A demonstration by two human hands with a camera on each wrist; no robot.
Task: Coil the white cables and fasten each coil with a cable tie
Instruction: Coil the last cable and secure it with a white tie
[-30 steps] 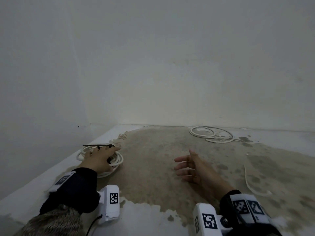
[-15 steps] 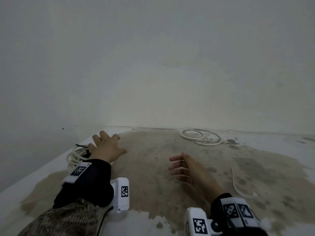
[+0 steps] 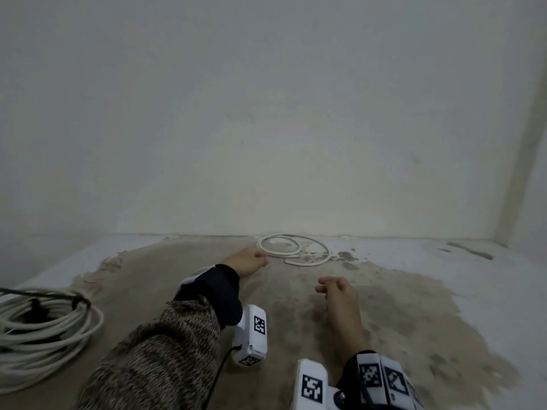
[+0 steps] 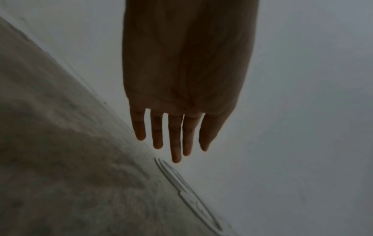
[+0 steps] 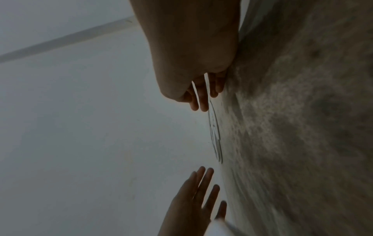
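A coiled white cable [image 3: 44, 329] bound by a black tie [image 3: 79, 301] lies on the floor at the left. A loose white cable [image 3: 293, 250] lies in wide loops by the far wall, also visible in the left wrist view as the loose cable [image 4: 181, 183]. My left hand [image 3: 260, 257] stretches out beside its near edge, empty, with fingers [image 4: 175, 143] straight and just short of the cable. My right hand [image 3: 325, 287] hovers lower right of it, fingers curled round thin white cable ties [image 5: 206, 86].
The stained concrete floor [image 3: 384, 321] meets a plain wall [image 3: 266, 143] just behind the loose cable. A wall corner stands at the far right. Both wrists carry white camera units with black markers.
My left hand let go of the tied coil and reached forward and right to the loose cable. The right hand moved forward a little, still holding the ties.
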